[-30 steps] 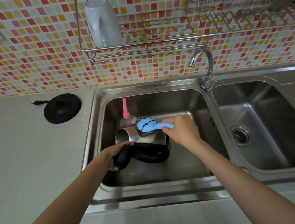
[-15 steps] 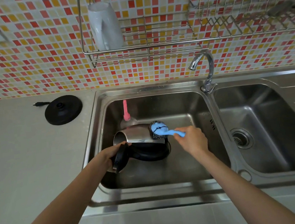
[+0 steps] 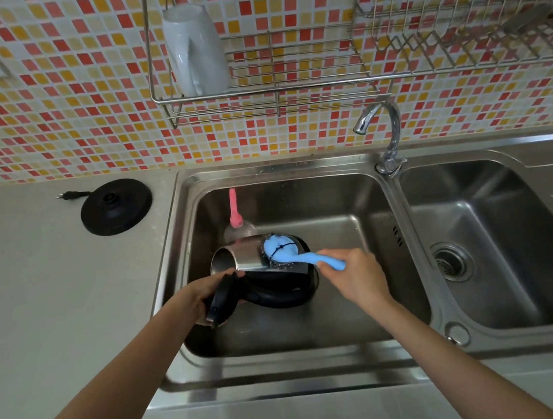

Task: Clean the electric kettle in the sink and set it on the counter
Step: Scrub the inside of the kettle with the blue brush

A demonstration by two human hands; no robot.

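Orange, red and yellow mosaic tiles (image 3: 50,114) back a pale beige table (image 3: 38,305) with a stainless steel double sink (image 3: 298,169) let into it; the steel electric kettle (image 3: 243,259), black at handle and foot, lies on its side on the floor of the left basin, mouth to the left, which turns its flank up for scrubbing and keeps any run-off in the basin. Of the hands, the left hand (image 3: 199,297) is curled round the black handle by the open lid, most likely to stop the round body rolling under pressure; the right hand (image 3: 355,276) grips a blue-handled scrubber (image 3: 279,250), its steel-wool head pressed on the kettle's side near the foot. A clear bottle (image 3: 235,210) with a pink nozzle stands just behind the kettle, presumably detergent kept within reach; the round black power base (image 3: 116,207), plug beside it, sits well apart on the table, away from the wet, where I judge the cleaned kettle belongs; rinsing and setting down are not yet done.
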